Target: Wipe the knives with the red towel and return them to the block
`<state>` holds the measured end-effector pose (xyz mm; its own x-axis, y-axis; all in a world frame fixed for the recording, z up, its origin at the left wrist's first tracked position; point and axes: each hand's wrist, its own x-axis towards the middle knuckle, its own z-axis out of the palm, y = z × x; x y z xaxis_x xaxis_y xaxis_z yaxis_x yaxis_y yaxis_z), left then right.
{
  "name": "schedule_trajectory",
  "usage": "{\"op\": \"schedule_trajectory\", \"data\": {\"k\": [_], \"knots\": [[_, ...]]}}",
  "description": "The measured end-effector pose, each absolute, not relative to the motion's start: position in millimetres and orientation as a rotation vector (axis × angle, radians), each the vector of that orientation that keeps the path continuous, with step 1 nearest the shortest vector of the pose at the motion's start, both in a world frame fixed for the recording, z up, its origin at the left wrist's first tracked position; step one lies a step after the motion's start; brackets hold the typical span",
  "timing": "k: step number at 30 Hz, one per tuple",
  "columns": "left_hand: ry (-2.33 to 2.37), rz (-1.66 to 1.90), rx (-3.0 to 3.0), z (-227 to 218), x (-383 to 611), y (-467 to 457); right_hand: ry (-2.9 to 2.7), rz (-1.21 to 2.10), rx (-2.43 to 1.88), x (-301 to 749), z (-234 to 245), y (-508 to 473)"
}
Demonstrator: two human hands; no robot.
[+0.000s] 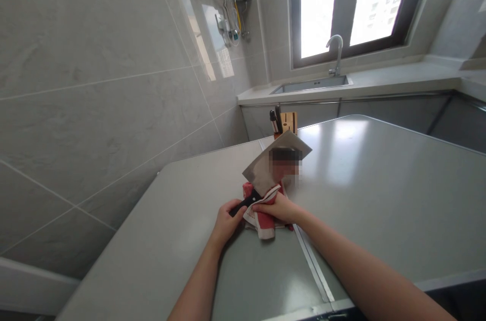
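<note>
A cleaver [261, 168] with a broad, shiny blade and a black handle is held up over the table, its blade pointing away and to the right. My left hand [227, 219] is closed around the end of the handle. In my right hand [283, 207] is a red and white cloth [266, 222], bunched against the base of the blade and the front of the handle. Part of the cloth hangs down beneath my hands. A blurred patch covers part of the blade.
A wooden knife block [290, 121] with black-handled knives [276, 119] stands behind the blade on the grey table [372, 199]. A metal seam [313, 263] runs across the tabletop. Farther back are a counter with a sink [313, 85] and tap [336, 55]; a tiled wall [94, 123] is at left.
</note>
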<state>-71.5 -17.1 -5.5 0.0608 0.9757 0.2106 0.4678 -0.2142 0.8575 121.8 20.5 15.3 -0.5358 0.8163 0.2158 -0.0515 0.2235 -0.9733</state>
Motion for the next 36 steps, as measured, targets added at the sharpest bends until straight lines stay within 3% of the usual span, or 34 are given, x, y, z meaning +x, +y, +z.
{"op": "schedule_trajectory", "data": {"k": [36], "knots": [[1.174, 0.997, 1.813, -10.5, -59.7, -12.8, -1.570, 1.196, -0.760, 113.3, 9.3, 15.6]]}}
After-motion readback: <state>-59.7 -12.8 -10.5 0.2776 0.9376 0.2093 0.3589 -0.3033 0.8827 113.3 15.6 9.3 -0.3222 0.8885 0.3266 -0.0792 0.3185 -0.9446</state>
